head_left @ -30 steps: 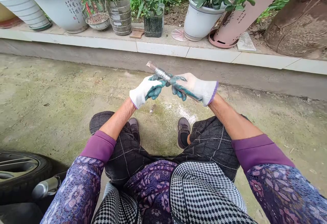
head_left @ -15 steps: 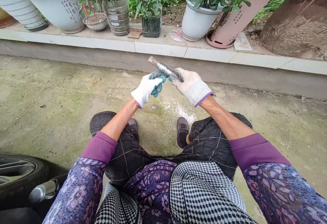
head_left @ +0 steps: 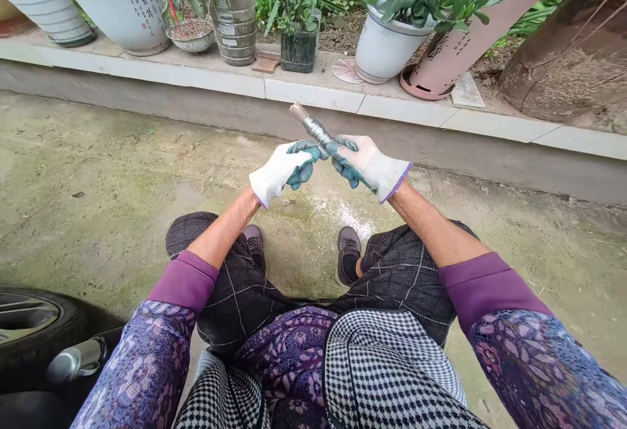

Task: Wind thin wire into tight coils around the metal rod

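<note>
Out in front of me is a short stick (head_left: 300, 113) with silvery wire (head_left: 317, 131) wound closely around its middle. It slants, its bare far end up and to the left. My right hand (head_left: 365, 160), in a white knit glove with green-coated fingers, is closed around the near end, which its fingers hide. My left hand (head_left: 289, 164), gloved alike, has curled fingers touching the stick just below the wire coils. Both hands meet at the stick, and whether a loose wire end lies between the left fingertips cannot be seen.
A low tiled ledge (head_left: 313, 97) crosses ahead, bearing several potted plants, including a white pot (head_left: 389, 47) and a pink pot (head_left: 453, 57). White powder (head_left: 353, 219) is scattered on the concrete near my shoes. A vehicle wheel (head_left: 34, 324) stands at lower left.
My right hand has turned and regripped, so its green-coated fingers now show curled below the stick. The stick's near end, visible earlier, is covered now. The left hand stays at the wire.
</note>
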`<state>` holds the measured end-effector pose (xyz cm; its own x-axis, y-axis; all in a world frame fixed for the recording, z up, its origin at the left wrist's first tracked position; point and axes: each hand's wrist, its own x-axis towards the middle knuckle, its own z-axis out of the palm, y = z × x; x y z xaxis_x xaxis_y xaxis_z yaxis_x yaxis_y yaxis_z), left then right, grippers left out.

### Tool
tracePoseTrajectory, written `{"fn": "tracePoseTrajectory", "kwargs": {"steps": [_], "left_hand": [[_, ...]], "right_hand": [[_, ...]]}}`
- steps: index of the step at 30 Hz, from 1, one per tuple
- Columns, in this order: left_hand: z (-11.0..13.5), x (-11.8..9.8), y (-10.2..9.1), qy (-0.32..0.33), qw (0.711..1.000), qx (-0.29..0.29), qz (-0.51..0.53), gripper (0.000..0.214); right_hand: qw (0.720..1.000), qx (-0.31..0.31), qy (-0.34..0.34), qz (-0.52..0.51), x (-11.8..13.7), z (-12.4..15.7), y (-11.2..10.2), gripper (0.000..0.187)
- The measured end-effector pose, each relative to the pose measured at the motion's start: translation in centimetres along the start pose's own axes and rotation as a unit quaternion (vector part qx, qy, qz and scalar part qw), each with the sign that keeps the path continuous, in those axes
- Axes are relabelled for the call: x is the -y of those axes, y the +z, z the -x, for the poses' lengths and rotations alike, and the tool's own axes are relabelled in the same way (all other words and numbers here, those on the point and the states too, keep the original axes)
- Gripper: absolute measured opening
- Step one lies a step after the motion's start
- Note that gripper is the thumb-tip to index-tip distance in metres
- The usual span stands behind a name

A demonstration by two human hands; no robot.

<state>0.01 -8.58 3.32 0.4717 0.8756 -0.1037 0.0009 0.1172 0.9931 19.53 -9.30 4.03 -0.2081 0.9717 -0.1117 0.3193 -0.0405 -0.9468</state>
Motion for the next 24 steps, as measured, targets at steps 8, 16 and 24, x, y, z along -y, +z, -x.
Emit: {"fn": "tracePoseTrajectory", "kwargs": {"steps": [8, 16, 24], "left_hand": [[-0.2, 0.7, -0.3, -0.011, 1.0, 0.008, 0.018, 0.015], [-0.8, 1.6, -0.6, -0.036, 0.99, -0.023, -0.136, 0.015], [-0.7, 2.9, -0.6, -0.003, 0.968, 0.123, -0.218, 0.018]], "right_hand": [[0.996, 0.038, 0.01, -0.083, 0.1, 1.3, -1.0, 0.04], [0.983, 0.179, 0.029, -0.038, -0.1, 2.5, -2.2, 0.039], [0.93, 0.34, 0.056, 0.13, -1.4, 2.7, -2.6, 0.04]]}}
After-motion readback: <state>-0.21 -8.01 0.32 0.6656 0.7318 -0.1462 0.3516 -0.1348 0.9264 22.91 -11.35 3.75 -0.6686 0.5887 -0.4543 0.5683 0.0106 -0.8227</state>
